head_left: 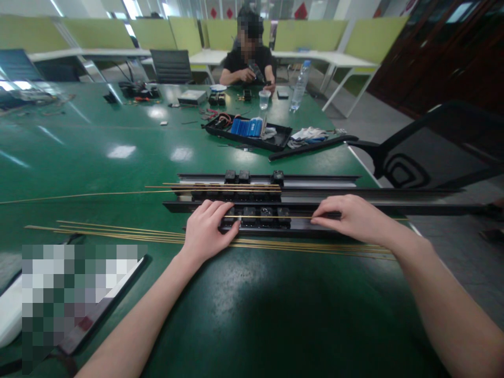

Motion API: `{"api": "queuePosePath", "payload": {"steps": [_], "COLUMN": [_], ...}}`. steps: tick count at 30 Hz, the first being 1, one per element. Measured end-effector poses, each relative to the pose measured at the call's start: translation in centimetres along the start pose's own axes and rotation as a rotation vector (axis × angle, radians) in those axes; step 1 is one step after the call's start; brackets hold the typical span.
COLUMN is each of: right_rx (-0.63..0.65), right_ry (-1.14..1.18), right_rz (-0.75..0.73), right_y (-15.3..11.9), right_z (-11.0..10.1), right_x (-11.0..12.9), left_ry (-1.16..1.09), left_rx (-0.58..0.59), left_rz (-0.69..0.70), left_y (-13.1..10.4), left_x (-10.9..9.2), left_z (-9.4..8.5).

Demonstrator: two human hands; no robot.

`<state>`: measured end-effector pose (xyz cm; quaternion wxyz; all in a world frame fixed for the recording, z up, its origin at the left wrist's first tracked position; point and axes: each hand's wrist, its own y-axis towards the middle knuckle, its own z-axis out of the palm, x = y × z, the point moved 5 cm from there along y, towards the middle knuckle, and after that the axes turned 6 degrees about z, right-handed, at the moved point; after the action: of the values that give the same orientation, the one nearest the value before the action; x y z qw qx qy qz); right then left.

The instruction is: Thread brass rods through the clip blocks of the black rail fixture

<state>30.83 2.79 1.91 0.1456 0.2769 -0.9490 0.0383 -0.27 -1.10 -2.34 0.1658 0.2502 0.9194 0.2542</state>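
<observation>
A thin brass-coloured rod (300, 217) runs lengthwise over a row of small black blocks (266, 216) seated in the nearest black channel (311, 231). My right hand (346, 215) pinches this rod to the right of the blocks, thumb against fingertips. At the left end of the row, my left hand (208, 228) is closed round the leftmost black block (228, 215), its thumb on the near side and fingers over the far side. The palm hides part of that block and the rod's left end. Several loose rods (271, 245) lie on the table just in front.
Behind are more black channels (326, 193) with blocks and rods on top. Farther back lie a black tray (281, 139) with a blue item, gloves (309, 136) and a water bottle (300, 86). A person (248, 58) sits opposite; a chair (437, 142) stands right.
</observation>
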Motion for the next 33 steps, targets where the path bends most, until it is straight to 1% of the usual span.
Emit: {"api": "queuePosePath", "payload": {"steps": [9, 14, 19, 26, 33], "right_rx": [0.022, 0.016, 0.038, 0.07, 0.1], "right_ry": [0.01, 0.027, 0.001, 0.013, 0.018], "right_rz": [0.023, 0.018, 0.037, 0.086, 0.132], "right_y": [-0.2, -0.2, -0.3, -0.4, -0.6], "right_z": [0.0, -0.2, -0.3, -0.5, -0.5], "right_x": [-0.8, -0.8, -0.9, -1.4, -2.4], "left_ry": [-0.002, -0.003, -0.005, -0.002, -0.006], "left_rx": [0.003, -0.002, -0.009, 0.002, 0.003], "left_rz": [0.001, 0.004, 0.007, 0.002, -0.001], "left_y": [0.0, -0.1, 0.0, 0.0, 0.0], "left_x": [0.0, 0.1, 0.0, 0.1, 0.1], "left_z": [-0.1, 0.0, 0.0, 0.0, -0.1]}}
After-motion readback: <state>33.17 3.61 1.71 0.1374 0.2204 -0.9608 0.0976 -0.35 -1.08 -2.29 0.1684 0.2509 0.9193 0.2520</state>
